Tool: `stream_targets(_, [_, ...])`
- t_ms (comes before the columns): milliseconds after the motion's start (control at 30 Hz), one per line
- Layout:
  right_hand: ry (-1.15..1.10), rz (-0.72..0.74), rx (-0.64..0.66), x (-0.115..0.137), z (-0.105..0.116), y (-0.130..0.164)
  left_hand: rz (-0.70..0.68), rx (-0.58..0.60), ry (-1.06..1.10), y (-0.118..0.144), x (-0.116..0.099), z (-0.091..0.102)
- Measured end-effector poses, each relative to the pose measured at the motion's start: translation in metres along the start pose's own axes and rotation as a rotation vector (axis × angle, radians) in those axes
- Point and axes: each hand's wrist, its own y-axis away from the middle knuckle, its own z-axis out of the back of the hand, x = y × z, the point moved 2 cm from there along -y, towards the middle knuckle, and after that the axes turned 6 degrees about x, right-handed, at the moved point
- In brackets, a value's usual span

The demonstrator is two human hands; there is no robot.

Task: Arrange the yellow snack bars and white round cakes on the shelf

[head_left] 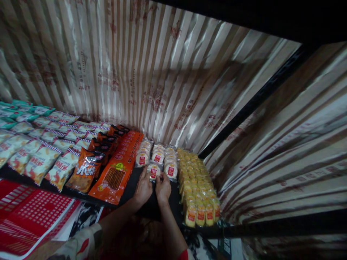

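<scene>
Between my two hands is a round, pale packaged cake or cracker (154, 172) with a red and white label, at the front of the middle row. My left hand (143, 188) grips its left side, and my right hand (163, 187) closes on its right edge. Behind it runs a row of matching round packets (158, 155). Similar rows stand on the left (142, 157) and on the right (171, 169). All rest on a black shelf (130, 189). The undersides of my fingers are hidden.
Long orange snack bags (115, 177) lie left of the round packets, beside orange-black bags (85, 169) and white shrimp-snack bags (43, 162). Yellow packets (199, 195) fill the right. A black post (257, 94) slants before striped sheeting (151, 72). A red basket (32, 220) sits below left.
</scene>
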Motion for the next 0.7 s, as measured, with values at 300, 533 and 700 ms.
stream_targets(300, [-0.194, 0.007, -0.011, -0.005, -0.003, -0.006, 0.026, -0.013, 0.026, -0.018, -0.005, -0.007])
stream_targets(533, [-0.277, 0.039, -0.030, -0.004, -0.011, -0.010, 0.095, -0.034, -0.006, -0.036, -0.009, -0.010])
stream_targets(700, [-0.303, 0.089, -0.019, -0.002, -0.017, -0.014, 0.109, -0.053, 0.000, -0.045, -0.009, -0.012])
